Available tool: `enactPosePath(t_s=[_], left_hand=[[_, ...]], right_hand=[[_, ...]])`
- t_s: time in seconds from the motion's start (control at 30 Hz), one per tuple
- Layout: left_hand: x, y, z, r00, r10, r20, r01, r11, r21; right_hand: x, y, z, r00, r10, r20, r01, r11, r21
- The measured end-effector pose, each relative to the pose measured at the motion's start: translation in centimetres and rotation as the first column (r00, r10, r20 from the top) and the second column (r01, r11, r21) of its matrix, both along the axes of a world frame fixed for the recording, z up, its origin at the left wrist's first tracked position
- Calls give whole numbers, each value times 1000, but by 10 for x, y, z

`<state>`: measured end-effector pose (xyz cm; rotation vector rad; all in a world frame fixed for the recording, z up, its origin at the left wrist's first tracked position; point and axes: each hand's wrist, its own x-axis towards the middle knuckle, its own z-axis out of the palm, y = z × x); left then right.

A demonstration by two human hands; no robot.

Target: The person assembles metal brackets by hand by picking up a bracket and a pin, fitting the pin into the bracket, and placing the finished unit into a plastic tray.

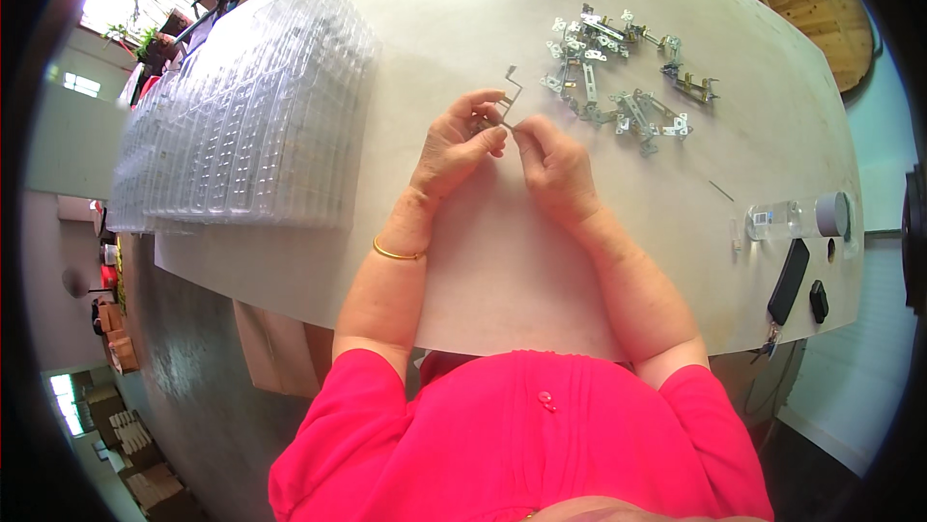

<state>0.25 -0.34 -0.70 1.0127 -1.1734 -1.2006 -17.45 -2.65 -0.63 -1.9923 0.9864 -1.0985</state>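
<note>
Above the middle of the white table, my left hand [458, 147] is closed on a thin, bent metal bracket [514, 89], whose zigzag end sticks up past the fingertips. My right hand [557, 167] pinches at the lower end of the same bracket, thumb and forefinger together. The fingers hide much of the piece, so its full shape does not show. To the right and farther off lies a loose heap of similar metal brackets [591, 84], silvery with some brassy parts.
Stacked clear plastic trays [290, 126] fill the table's left side. Near the right edge are a clear bottle [784, 220] with a grey cap, a black phone [789, 281], a small black key fob [819, 301] and a thin metal rod [720, 191]. A round wooden board [806, 5] stands beyond the far right.
</note>
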Motion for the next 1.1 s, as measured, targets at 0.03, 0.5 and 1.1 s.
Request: enactPosePath(t_s=[0.03,0.5,1.1], left_hand=[[0,-1,0,999,12,-35,-12,1000,6],[6,3,6,914,-273,-301,339,921,192],[-24,11,12,609,407,680,-83,886,-456]], right_hand=[[-1,-2,-3,999,-41,19,39,997,73],[-4,-19,2,769,-137,625,-199,877,437],[-3,-19,-18,765,-157,624,-131,911,390]])
